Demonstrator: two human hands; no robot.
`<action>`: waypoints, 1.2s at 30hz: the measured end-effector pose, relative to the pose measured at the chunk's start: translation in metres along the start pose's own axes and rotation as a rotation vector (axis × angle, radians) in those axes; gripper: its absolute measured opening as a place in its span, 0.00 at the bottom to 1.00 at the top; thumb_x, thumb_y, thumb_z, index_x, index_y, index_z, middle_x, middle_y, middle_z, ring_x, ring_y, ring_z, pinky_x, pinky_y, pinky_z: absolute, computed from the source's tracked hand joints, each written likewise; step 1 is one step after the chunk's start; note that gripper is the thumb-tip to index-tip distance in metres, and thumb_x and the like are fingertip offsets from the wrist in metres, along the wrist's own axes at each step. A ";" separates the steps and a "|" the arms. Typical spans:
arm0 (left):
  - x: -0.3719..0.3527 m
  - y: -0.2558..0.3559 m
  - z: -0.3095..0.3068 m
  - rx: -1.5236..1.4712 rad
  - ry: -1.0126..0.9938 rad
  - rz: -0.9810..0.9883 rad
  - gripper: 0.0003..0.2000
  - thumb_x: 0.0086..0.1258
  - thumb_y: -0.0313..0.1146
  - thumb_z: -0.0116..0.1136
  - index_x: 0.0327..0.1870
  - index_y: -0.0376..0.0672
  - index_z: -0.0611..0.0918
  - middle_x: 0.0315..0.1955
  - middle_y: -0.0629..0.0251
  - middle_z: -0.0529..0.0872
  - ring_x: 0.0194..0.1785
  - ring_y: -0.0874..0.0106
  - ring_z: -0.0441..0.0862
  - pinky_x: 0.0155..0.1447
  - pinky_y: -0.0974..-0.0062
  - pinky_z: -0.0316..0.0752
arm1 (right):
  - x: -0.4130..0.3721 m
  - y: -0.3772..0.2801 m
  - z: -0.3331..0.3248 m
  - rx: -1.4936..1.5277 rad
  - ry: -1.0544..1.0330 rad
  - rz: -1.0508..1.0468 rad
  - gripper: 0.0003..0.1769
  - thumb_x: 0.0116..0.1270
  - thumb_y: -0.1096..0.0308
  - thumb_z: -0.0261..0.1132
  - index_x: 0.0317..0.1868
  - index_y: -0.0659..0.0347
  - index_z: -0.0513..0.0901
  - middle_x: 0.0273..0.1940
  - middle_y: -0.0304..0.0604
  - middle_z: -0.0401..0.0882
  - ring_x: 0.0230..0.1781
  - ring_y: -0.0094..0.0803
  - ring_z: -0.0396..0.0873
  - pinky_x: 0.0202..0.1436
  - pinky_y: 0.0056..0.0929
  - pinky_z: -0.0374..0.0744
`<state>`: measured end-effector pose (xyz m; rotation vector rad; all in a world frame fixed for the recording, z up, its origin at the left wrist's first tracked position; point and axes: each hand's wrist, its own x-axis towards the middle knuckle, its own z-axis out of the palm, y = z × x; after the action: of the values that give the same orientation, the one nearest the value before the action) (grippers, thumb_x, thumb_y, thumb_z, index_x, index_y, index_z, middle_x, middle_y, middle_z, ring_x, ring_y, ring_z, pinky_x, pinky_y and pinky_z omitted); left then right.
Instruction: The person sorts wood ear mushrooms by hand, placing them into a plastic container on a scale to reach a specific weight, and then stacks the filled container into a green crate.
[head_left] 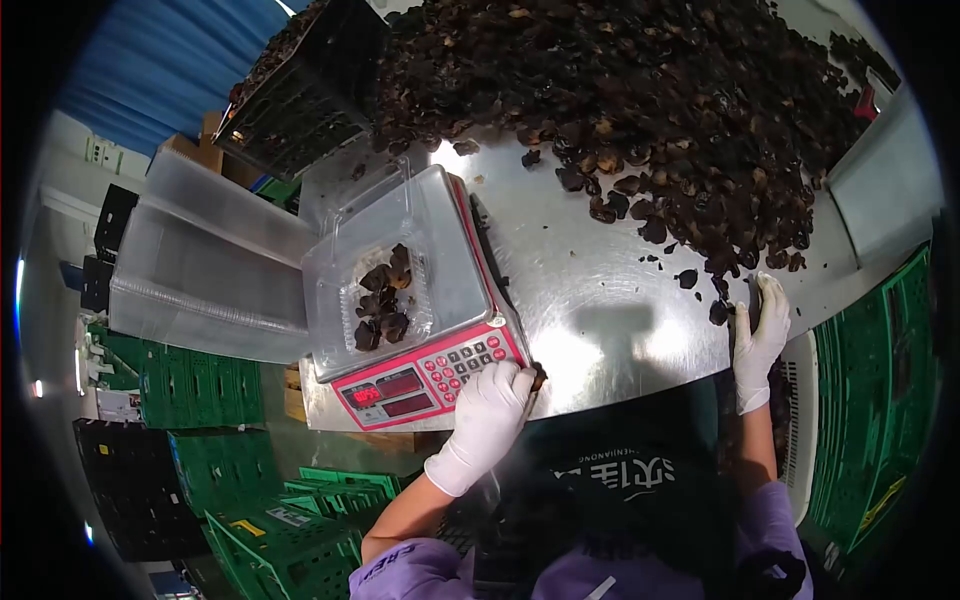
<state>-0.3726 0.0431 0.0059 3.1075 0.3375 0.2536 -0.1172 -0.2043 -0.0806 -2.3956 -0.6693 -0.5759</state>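
Observation:
My left hand (487, 423), in a white glove, is closed at the front corner of the red-edged scale (380, 397), beside its keypad. A small dark brown piece (540, 377) shows at its fingertips. On the scale's metal plate lies an open clear plastic box (420, 270) holding several dark fungus pieces (383, 300). Red digits glow on the display, too blurred to read. My right hand (762, 335), also gloved, pinches a dark piece (753, 290) between thumb and fingers at the near edge of the large fungus heap (660, 110).
Stacked clear plastic boxes (215, 270) stand left of the scale. Behind them, a black crate (300, 95) is tilted. The metal table (600, 350) has scattered crumbs and its edge before me. Green crates (215, 385) are at the left and more green crates (875, 400) at the right.

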 end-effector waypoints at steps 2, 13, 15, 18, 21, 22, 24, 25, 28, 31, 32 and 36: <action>-0.001 -0.002 -0.002 0.014 0.039 0.038 0.15 0.54 0.36 0.66 0.42 0.46 0.79 0.31 0.67 0.74 0.35 0.68 0.76 0.36 0.70 0.73 | 0.000 0.001 0.000 -0.012 0.005 -0.014 0.25 0.61 0.69 0.64 0.59 0.65 0.74 0.57 0.51 0.75 0.62 0.47 0.70 0.66 0.41 0.66; 0.040 -0.073 -0.073 0.083 0.560 -0.324 0.11 0.62 0.22 0.63 0.45 0.36 0.81 0.44 0.57 0.81 0.46 0.61 0.81 0.52 0.68 0.76 | -0.002 -0.004 -0.010 0.163 0.048 0.018 0.22 0.55 0.67 0.67 0.50 0.64 0.78 0.50 0.52 0.77 0.54 0.50 0.74 0.58 0.44 0.71; 0.053 -0.045 -0.069 0.032 0.629 -0.262 0.10 0.64 0.21 0.61 0.47 0.35 0.81 0.47 0.56 0.80 0.50 0.62 0.80 0.55 0.67 0.75 | -0.003 -0.002 -0.009 0.210 0.023 0.033 0.24 0.54 0.65 0.69 0.52 0.62 0.77 0.50 0.50 0.77 0.55 0.49 0.73 0.59 0.43 0.70; 0.082 0.018 -0.047 -0.295 0.420 -0.025 0.11 0.57 0.25 0.66 0.42 0.40 0.83 0.41 0.60 0.83 0.49 0.61 0.80 0.54 0.65 0.73 | -0.005 0.002 -0.006 0.180 -0.091 0.009 0.34 0.47 0.58 0.76 0.55 0.58 0.76 0.54 0.46 0.74 0.58 0.45 0.71 0.61 0.41 0.67; 0.115 0.060 0.006 -0.375 0.239 0.190 0.11 0.57 0.30 0.65 0.41 0.44 0.83 0.39 0.63 0.82 0.44 0.63 0.79 0.50 0.66 0.71 | 0.006 -0.020 -0.008 0.137 -0.195 0.011 0.35 0.45 0.56 0.76 0.55 0.56 0.77 0.58 0.44 0.73 0.64 0.42 0.66 0.64 0.41 0.63; 0.127 0.073 0.023 -0.401 0.200 0.193 0.11 0.57 0.31 0.65 0.41 0.43 0.83 0.36 0.63 0.81 0.44 0.62 0.78 0.49 0.65 0.71 | 0.006 -0.021 -0.004 0.138 -0.194 0.017 0.35 0.45 0.56 0.76 0.55 0.56 0.77 0.58 0.44 0.73 0.64 0.42 0.66 0.64 0.41 0.63; 0.154 0.095 0.052 -0.397 0.158 0.166 0.12 0.58 0.36 0.65 0.41 0.42 0.82 0.33 0.61 0.80 0.41 0.58 0.79 0.47 0.62 0.73 | 0.005 -0.019 0.000 0.032 -0.190 0.036 0.29 0.42 0.59 0.77 0.47 0.55 0.81 0.58 0.46 0.73 0.64 0.46 0.67 0.64 0.42 0.63; 0.165 0.105 0.061 -0.372 0.134 0.135 0.11 0.59 0.36 0.65 0.39 0.42 0.81 0.34 0.60 0.80 0.41 0.58 0.79 0.47 0.62 0.73 | 0.003 -0.015 -0.002 0.054 -0.209 0.052 0.23 0.48 0.57 0.74 0.45 0.53 0.83 0.57 0.43 0.74 0.65 0.43 0.66 0.64 0.41 0.61; 0.182 0.117 0.081 -0.279 0.054 0.071 0.10 0.59 0.36 0.65 0.36 0.42 0.80 0.33 0.60 0.79 0.41 0.58 0.79 0.46 0.62 0.73 | -0.004 -0.006 -0.002 0.155 -0.193 0.053 0.15 0.50 0.58 0.73 0.39 0.52 0.85 0.55 0.42 0.75 0.65 0.41 0.66 0.64 0.40 0.60; 0.189 0.114 0.088 -0.218 0.014 0.047 0.09 0.58 0.35 0.65 0.33 0.42 0.79 0.32 0.60 0.79 0.40 0.59 0.79 0.45 0.62 0.73 | -0.007 0.009 -0.018 0.231 -0.126 0.046 0.10 0.52 0.65 0.73 0.35 0.55 0.84 0.51 0.41 0.77 0.56 0.40 0.73 0.59 0.40 0.68; 0.189 0.110 0.088 -0.225 0.027 0.049 0.09 0.58 0.34 0.66 0.32 0.42 0.79 0.32 0.60 0.79 0.40 0.59 0.79 0.44 0.62 0.74 | -0.009 0.015 -0.024 0.285 -0.118 0.063 0.10 0.53 0.67 0.73 0.35 0.57 0.83 0.50 0.42 0.78 0.52 0.39 0.76 0.57 0.38 0.72; 0.185 0.099 0.084 -0.392 0.127 0.065 0.06 0.56 0.27 0.65 0.31 0.41 0.78 0.32 0.60 0.79 0.36 0.60 0.79 0.41 0.65 0.74 | 0.004 0.026 -0.058 1.249 0.276 0.789 0.06 0.62 0.80 0.60 0.39 0.62 0.79 0.40 0.37 0.78 0.34 0.20 0.78 0.35 0.16 0.74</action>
<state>-0.1597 -0.0131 -0.0454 2.7244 0.1631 0.4585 -0.1133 -0.2581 -0.0466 -1.1764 0.1115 -0.0509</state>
